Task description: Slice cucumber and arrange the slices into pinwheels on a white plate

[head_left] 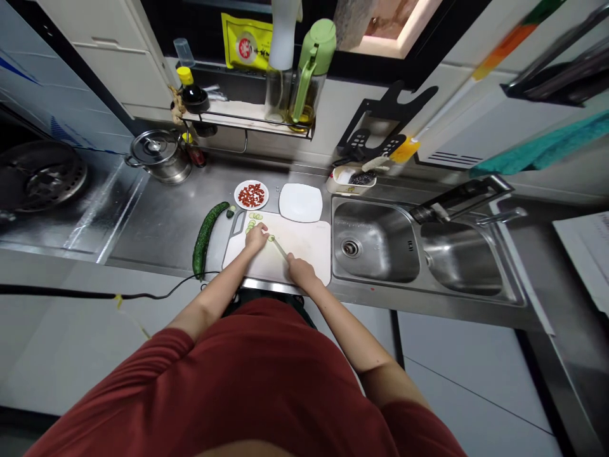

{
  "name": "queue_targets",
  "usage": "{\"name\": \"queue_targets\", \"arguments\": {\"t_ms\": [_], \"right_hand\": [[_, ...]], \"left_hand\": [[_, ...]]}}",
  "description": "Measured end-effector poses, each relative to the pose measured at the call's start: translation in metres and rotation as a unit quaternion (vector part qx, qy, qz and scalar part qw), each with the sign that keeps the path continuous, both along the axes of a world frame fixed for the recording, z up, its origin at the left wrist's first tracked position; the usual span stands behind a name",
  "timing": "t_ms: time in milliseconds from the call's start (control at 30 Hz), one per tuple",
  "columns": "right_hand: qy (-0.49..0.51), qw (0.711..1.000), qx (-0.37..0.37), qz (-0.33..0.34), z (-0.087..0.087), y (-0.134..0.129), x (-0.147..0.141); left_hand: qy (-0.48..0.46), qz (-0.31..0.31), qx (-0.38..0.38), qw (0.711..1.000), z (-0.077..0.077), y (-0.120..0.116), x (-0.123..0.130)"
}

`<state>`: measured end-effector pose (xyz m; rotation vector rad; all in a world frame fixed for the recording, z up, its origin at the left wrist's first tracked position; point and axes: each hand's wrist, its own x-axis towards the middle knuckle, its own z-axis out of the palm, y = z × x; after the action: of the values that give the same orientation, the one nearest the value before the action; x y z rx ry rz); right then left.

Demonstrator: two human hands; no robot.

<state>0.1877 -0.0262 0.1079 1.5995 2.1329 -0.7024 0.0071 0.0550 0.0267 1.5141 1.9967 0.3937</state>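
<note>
white cutting board [285, 260]: under hands
left hand [257, 238]: fingers curled on cucumber piece [271, 238]
right hand [301, 271]: fingers gripping knife [280, 249]
whole cucumber [204, 238]: left of board

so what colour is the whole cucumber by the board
The cucumber is dark green, best seen in the head view.

Home kitchen with steel sink [366, 231]

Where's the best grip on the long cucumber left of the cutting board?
Around the middle, coming from above on its left. The cucumber lies flat on the steel countertop, long, narrow and slightly curved, so fingers can wrap its mid-body for balance. The cutting board sits close on its right, leaving less room on that side.
</note>
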Motion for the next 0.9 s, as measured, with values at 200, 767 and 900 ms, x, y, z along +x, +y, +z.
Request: {"name": "queue_targets", "arguments": {"t_ms": [200,767,900], "right_hand": [[-0.011,1.0,-0.026,-0.004,0.0035,-0.0032,0.0047],[-0.019,0.999,-0.031,-0.005,0.0041,-0.0056,0.0037],[-0.011,1.0,-0.022,-0.008,0.0019,-0.0019,-0.0026]], "left_hand": [[0.001,0.001,-0.007,1.0,0.0023,-0.0001,0.0001],[0.007,-0.001,-0.014,1.0,0.0061,0.0001,0.0005],[0.006,-0.005,-0.012,1.0,0.0048,-0.0001,0.0003]]}}
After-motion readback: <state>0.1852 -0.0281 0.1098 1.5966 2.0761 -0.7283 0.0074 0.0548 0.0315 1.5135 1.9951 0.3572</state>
